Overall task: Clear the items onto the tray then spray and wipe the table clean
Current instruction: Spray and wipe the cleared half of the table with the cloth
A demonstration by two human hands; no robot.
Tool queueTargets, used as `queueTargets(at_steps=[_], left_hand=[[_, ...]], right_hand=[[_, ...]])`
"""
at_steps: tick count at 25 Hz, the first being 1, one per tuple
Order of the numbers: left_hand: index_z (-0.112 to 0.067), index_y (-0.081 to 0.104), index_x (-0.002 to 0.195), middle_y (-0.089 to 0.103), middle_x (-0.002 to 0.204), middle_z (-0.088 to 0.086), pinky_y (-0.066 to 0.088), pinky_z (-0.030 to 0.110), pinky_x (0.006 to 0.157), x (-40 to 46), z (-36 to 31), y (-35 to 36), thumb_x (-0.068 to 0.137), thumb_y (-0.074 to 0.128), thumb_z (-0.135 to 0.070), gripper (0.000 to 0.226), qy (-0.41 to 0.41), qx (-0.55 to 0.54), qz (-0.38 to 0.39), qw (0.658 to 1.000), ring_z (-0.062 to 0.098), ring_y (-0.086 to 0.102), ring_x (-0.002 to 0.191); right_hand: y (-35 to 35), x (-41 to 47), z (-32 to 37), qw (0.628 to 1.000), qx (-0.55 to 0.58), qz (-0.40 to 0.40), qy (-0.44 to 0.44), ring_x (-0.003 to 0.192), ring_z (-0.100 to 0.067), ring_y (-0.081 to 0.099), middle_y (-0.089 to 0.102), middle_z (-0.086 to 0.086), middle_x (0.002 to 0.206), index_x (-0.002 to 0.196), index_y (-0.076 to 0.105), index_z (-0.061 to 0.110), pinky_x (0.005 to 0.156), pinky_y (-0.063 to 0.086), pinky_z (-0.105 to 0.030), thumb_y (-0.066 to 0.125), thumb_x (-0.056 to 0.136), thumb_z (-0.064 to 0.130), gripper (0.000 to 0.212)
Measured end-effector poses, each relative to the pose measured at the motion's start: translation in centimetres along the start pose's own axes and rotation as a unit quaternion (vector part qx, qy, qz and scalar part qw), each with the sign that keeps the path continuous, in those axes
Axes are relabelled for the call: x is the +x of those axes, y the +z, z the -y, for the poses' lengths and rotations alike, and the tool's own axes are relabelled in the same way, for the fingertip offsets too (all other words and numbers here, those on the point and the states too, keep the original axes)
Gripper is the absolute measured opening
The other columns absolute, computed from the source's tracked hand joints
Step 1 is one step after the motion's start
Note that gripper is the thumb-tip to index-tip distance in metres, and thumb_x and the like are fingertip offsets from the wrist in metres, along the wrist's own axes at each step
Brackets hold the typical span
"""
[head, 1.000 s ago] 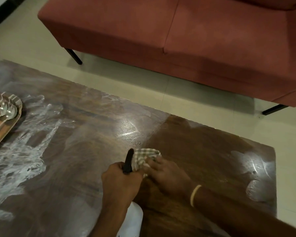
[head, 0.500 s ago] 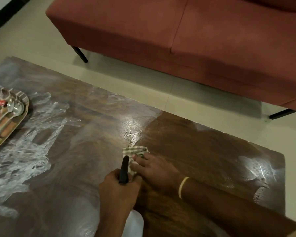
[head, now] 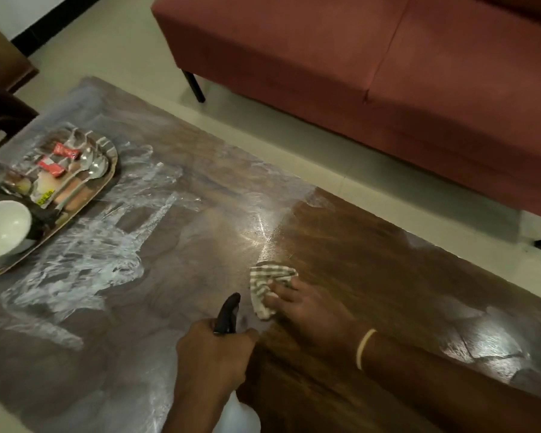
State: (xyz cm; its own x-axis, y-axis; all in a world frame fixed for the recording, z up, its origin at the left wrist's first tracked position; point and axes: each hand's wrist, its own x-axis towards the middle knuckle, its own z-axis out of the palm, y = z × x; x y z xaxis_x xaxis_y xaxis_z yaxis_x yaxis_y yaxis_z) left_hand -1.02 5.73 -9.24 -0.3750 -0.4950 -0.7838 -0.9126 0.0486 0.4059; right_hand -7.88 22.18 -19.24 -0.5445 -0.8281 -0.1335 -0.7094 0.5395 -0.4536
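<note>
My right hand presses a checked cloth flat on the dark wooden table, near its middle. My left hand grips a spray bottle by its black trigger head, just left of the cloth; the white bottle body shows below the hand. White foam streaks cover the table's left half, and the right half looks wiped and dark, with a wet patch at the far right. At the left edge stands the tray, holding spoons, red sachets and a white bowl.
A red sofa on black legs runs along the far side of the table, with a strip of pale tiled floor between. Dark wooden furniture stands at the upper left.
The view has swung left, so more of the tray and the bowl show. My right hand has slid the cloth a little along the edge of the foam. My left hand still holds the bottle.
</note>
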Motion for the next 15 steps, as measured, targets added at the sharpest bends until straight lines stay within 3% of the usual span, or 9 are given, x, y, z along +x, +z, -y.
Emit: queueTargets(at_steps=[1, 3, 5, 7, 10, 13, 15], left_hand=[[-0.024, 0.058, 0.070, 0.071, 0.066, 0.011, 0.051, 0.026, 0.049, 0.3, 0.2, -0.8, 0.073, 0.075, -0.024, 0.017, -0.008, 0.004, 0.013, 1.000, 0.026, 0.068, 0.053], [-0.023, 0.058, 0.075, 0.072, 0.067, 0.010, 0.050, 0.024, 0.046, 0.9, 0.9, -2.2, 0.075, 0.077, -0.026, 0.018, -0.019, 0.009, 0.041, 0.999, 0.024, 0.067, 0.046], [-0.024, 0.057, 0.080, 0.073, 0.069, 0.011, 0.051, 0.024, 0.046, 1.1, 1.6, -3.2, 0.077, 0.075, -0.023, 0.019, -0.025, 0.012, 0.063, 0.998, 0.023, 0.064, 0.044], [-0.022, 0.059, 0.080, 0.070, 0.061, 0.011, 0.051, 0.024, 0.046, 1.0, 2.2, -4.0, 0.075, 0.073, -0.017, 0.015, -0.022, 0.020, 0.063, 0.998, 0.022, 0.061, 0.041], [-0.016, 0.065, 0.080, 0.067, 0.058, 0.008, 0.049, 0.023, 0.043, 0.4, 2.4, -5.3, 0.071, 0.075, -0.020, 0.014, -0.033, 0.004, 0.061, 0.998, 0.020, 0.059, 0.037], [-0.013, 0.062, 0.078, 0.070, 0.063, 0.006, 0.045, 0.017, 0.037, 0.4, 3.4, -6.6, 0.075, 0.078, -0.029, 0.023, -0.037, 0.011, 0.077, 0.996, 0.016, 0.062, 0.039], [-0.012, 0.064, 0.080, 0.073, 0.066, 0.008, 0.043, 0.014, 0.034, 0.5, 4.5, -7.0, 0.078, 0.075, -0.026, 0.018, -0.037, 0.038, 0.098, 0.994, 0.014, 0.063, 0.042]], right_hand=[[-0.7, 0.7, -1.6, 1.000, -0.014, -0.012, -0.016, 0.124, -0.025, 0.051, 0.053, -0.002, 0.143, 0.134, 0.055, 0.026, 0.096, 0.051, -0.043, 0.052, 0.095, 0.023, 0.040], [-2.7, 4.4, -5.2, 0.993, -0.041, -0.062, 0.087, 0.125, -0.024, 0.054, 0.059, -0.004, 0.137, 0.129, 0.062, 0.025, 0.109, 0.037, -0.035, 0.054, 0.096, 0.016, 0.035], [-4.6, 9.0, -8.9, 0.961, -0.051, -0.136, 0.235, 0.113, -0.025, 0.061, 0.068, -0.008, 0.124, 0.124, 0.067, 0.026, 0.100, 0.045, -0.033, 0.056, 0.092, 0.009, 0.038], [-4.9, 11.8, -8.2, 0.938, -0.032, -0.167, 0.302, 0.101, -0.030, 0.065, 0.071, -0.012, 0.111, 0.118, 0.070, 0.020, 0.093, 0.052, -0.038, 0.055, 0.088, 0.003, 0.038], [-0.5, 8.5, -0.4, 0.970, 0.010, -0.138, 0.202, 0.109, -0.022, 0.061, 0.067, -0.006, 0.120, 0.117, 0.065, 0.019, 0.098, 0.051, -0.037, 0.055, 0.096, 0.009, 0.026], [2.3, 2.5, 3.3, 1.000, -0.015, 0.024, -0.012, 0.122, -0.026, 0.055, 0.056, -0.003, 0.140, 0.131, 0.056, 0.025, 0.100, 0.050, -0.043, 0.047, 0.095, 0.028, 0.038], [0.6, 3.5, 0.7, 0.999, -0.038, 0.005, -0.005, 0.123, -0.029, 0.057, 0.060, -0.003, 0.136, 0.129, 0.061, 0.024, 0.099, 0.050, -0.046, 0.048, 0.094, 0.030, 0.038]])
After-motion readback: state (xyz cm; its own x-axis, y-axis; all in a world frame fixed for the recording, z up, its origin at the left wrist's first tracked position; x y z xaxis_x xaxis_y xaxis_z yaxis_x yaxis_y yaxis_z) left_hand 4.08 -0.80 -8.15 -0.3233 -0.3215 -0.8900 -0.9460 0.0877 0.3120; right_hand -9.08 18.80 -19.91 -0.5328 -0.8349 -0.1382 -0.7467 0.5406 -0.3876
